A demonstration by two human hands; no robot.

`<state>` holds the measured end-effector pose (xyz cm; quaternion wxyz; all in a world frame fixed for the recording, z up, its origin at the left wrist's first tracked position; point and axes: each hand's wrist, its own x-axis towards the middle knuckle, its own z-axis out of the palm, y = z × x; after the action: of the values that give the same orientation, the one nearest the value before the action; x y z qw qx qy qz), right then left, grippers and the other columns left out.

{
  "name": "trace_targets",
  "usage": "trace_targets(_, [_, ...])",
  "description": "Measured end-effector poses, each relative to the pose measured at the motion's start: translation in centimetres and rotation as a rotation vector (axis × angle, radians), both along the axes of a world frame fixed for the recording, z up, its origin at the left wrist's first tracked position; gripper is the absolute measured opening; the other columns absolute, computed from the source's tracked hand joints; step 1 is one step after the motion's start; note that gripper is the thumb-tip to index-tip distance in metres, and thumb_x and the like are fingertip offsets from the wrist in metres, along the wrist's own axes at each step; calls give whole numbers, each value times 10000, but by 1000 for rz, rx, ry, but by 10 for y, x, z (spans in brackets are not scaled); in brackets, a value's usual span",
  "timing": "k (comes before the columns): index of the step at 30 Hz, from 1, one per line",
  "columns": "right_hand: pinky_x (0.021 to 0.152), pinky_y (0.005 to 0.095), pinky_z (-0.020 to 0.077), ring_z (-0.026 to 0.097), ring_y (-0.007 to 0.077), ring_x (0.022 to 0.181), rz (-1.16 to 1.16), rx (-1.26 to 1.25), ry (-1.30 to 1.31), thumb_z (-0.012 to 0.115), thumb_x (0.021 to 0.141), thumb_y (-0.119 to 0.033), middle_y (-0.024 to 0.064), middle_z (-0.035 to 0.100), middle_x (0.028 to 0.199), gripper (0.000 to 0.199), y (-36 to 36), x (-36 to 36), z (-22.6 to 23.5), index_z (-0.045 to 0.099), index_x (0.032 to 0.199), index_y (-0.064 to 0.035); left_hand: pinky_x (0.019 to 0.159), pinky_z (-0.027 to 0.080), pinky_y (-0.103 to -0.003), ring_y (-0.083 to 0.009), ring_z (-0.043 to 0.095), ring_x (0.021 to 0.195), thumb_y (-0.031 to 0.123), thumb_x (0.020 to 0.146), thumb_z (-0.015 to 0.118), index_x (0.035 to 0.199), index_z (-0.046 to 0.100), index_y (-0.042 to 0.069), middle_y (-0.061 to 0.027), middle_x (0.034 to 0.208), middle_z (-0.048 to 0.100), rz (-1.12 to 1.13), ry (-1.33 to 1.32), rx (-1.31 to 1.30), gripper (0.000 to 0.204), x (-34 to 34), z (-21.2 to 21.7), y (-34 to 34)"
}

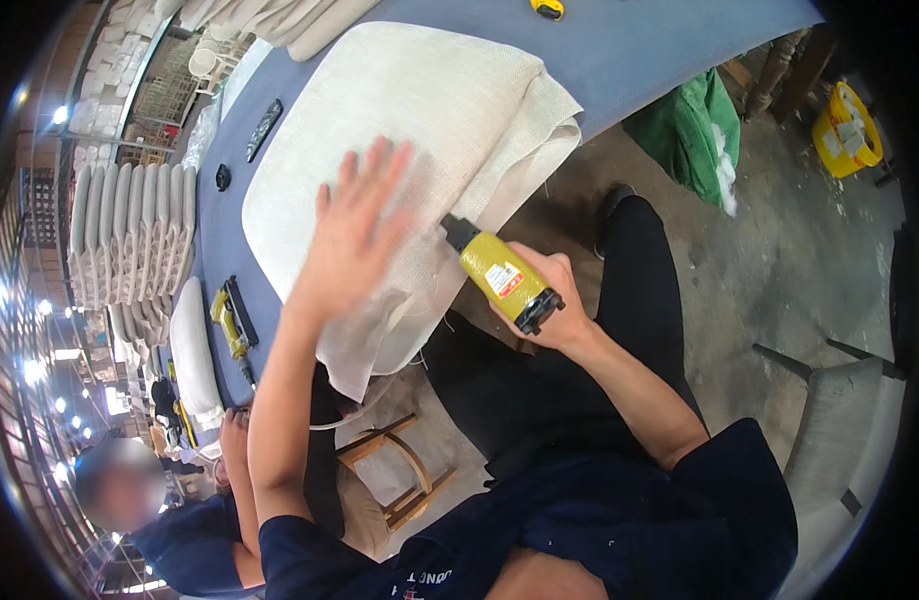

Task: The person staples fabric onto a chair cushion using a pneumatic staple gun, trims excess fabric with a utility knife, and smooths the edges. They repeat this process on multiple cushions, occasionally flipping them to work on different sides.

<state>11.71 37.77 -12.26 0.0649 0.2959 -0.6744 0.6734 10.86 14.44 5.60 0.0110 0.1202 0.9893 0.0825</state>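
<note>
The cushion (420,130), a pale, coarse-woven upholstered pad with loose fabric folded at its near edge, lies on the blue table (640,50), overhanging its near side. The left hand (355,235) presses flat on it, fingers spread wide. The right hand (560,300) grips a yellow staple gun (500,272), nose touching the fabric.

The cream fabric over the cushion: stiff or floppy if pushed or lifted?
Likely floppy: the cream fabric hangs limp off the table edge. It probably wrinkles when pushed, as under the left hand. The padded cushion beneath looks springy, probably light.
</note>
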Motion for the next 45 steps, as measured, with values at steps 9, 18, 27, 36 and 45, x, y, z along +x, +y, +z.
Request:
trace_targets(9, [681,343,548,738,320,738,-61,46,-30,824,825,-67,137,733,857,295,2,3,-2,707,1083,16,1232,142,-769,-543,168,1605,537,1143,296,1701,320,338,-154,1777,237,272,213,-284,592,-3,-38,6])
trace_targets(18, [644,314,546,753,288,710,137,-101,-170,817,832,-79,146,732,837,327,3,10,12,693,1116,26,1114,332,-814,-579,316,1517,431,975,722,1647,402,397,-205,1736,277,158,264,-516,745,37,-56,34])
trace_targets(27, [563,330,490,649,294,579,205,-102,-137,816,829,-85,145,635,728,272,-12,14,3,661,1025,23,1106,375,-791,-576,327,1508,157,797,870,1656,371,406,-228,1737,241,156,203,-515,1024,35,-49,39])
trace_targets(36, [602,389,522,684,410,708,210,-36,-172,837,768,-129,210,671,785,345,-11,22,3,670,1046,-12,1166,297,-787,-589,268,1543,174,836,841,1695,319,299,-222,1759,211,78,170,-374,1013,36,-33,35])
trace_targets(45, [642,323,540,741,329,712,84,-11,-85,839,802,-125,155,717,824,350,17,26,13,688,1086,15,1239,123,-761,-550,159,1604,528,1148,257,1699,325,338,-173,1770,249,303,171,-271,587,-1,-27,-42])
